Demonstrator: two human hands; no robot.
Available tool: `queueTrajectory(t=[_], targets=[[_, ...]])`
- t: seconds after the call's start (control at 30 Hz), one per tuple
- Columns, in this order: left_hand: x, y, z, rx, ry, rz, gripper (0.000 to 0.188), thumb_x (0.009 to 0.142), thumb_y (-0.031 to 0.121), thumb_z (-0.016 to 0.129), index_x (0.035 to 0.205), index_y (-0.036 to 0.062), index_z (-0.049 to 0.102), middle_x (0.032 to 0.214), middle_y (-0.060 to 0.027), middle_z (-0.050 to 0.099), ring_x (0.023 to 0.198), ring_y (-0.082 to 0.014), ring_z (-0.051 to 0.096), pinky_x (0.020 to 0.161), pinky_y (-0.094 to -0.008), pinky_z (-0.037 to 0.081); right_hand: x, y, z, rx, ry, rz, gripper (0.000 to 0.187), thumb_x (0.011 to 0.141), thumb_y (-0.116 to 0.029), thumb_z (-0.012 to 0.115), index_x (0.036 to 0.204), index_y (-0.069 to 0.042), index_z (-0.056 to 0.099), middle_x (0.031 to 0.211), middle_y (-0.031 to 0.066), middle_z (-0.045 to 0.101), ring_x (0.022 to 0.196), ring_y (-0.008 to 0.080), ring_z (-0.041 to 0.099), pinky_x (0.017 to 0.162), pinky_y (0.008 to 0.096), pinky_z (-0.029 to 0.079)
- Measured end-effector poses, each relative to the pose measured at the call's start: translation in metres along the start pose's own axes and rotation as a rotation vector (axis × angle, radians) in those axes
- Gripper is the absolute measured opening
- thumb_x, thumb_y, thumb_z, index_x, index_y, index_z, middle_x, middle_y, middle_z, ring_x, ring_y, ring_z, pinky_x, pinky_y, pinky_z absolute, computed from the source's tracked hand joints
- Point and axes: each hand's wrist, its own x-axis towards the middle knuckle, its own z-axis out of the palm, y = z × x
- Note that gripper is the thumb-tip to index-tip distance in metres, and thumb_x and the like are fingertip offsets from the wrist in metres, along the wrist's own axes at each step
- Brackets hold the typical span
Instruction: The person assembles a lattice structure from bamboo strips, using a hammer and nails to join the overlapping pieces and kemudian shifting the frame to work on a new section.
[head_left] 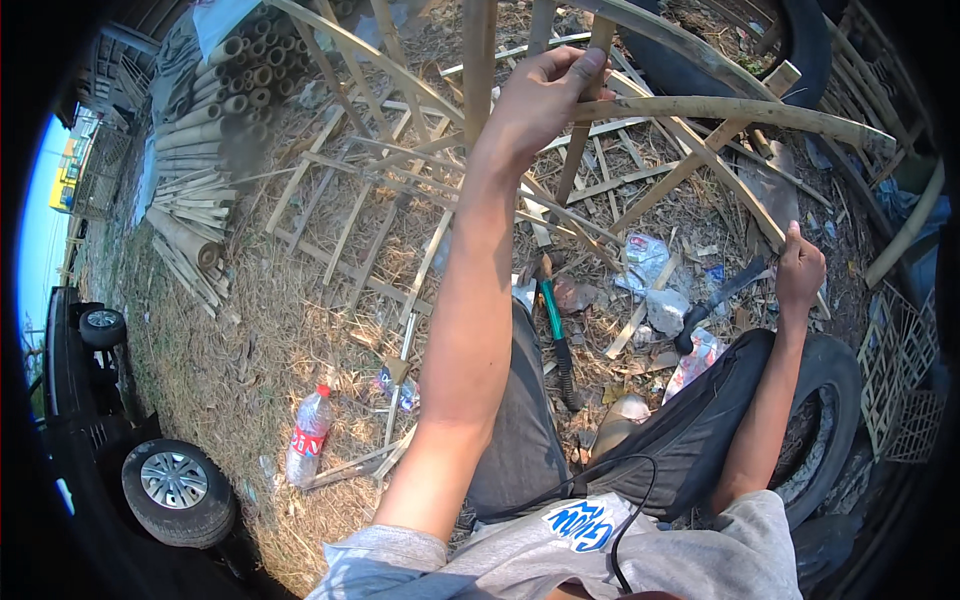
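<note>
In front of me stands a frame of split bamboo strips, with a curved bamboo strip (740, 108) running across its upper right. My left hand (535, 105) is closed around an upright bamboo slat (603, 32), thumb pressed on its face, beside where the curved strip meets it. Lower on the right, my right hand (800, 268) grips the low end of a slanting bamboo strip (735, 185), thumb pointing up. Between my legs and the frame lies a hammer (555, 325) with a green and black handle. A broad-bladed tool (725, 296) with a dark handle lies near my right hand.
A tyre (845, 390) lies beside my right leg; another tyre (815, 55) is at the far right. Bamboo poles (190, 137) are stacked far left. A red-capped plastic bottle (308, 437) stands on dry grass. A vehicle wheel (178, 490) is at the left edge.
</note>
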Motion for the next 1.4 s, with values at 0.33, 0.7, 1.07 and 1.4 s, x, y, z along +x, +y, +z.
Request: queueTrajectory(t=[0.33,0.7,1.07,1.4], targets=[[-0.016,-0.009,-0.058,0.455,0.890,0.450,0.045,0.090,0.038,0.075,0.104,-0.0033,0.063,0.094,-0.0168,0.068,0.088,-0.0270,0.067,0.080,-0.0416,0.052,0.000,0.014,-0.001,0.035,0.062,-0.046,0.065,0.104,-0.043,0.047,0.058,0.002,0.048,0.049,0.0078,0.033,0.047,0.0188,0.032,0.051,0.0409,0.027],[0.001,-0.044,-0.069,0.273,0.541,0.358,0.041,0.084,0.024,0.081,0.110,-0.0024,0.065,0.103,-0.0196,0.073,0.098,-0.0267,0.073,0.083,-0.0365,0.058,-0.002,0.114,-0.051,-0.089,-0.367,0.214,0.046,0.093,-0.034,0.055,0.071,0.006,0.061,0.055,0.0063,0.048,0.053,0.0140,0.046,0.053,0.0360,0.034],[-0.006,-0.047,-0.079,0.081,0.385,0.187,0.068,0.100,0.062,0.046,0.122,-0.0004,0.064,0.108,-0.0181,0.070,0.108,-0.0242,0.066,0.096,-0.0376,0.049,-0.012,-0.106,-0.040,-0.089,-0.245,0.047,0.087,0.102,-0.068,0.029,0.061,0.006,0.052,0.054,0.0127,0.046,0.053,0.0268,0.042,0.057,0.0452,0.038],[-0.014,-0.034,-0.077,0.012,0.300,0.227,0.059,0.095,0.048,0.066,0.127,-0.0014,0.055,0.113,-0.0177,0.071,0.100,-0.0184,0.067,0.087,-0.0323,0.051,-0.028,-0.148,-0.019,-0.017,-0.139,0.111,0.086,0.100,-0.070,0.033,0.090,0.008,0.068,0.074,0.0280,0.065,0.081,0.0466,0.066,0.076,0.0533,0.048]])
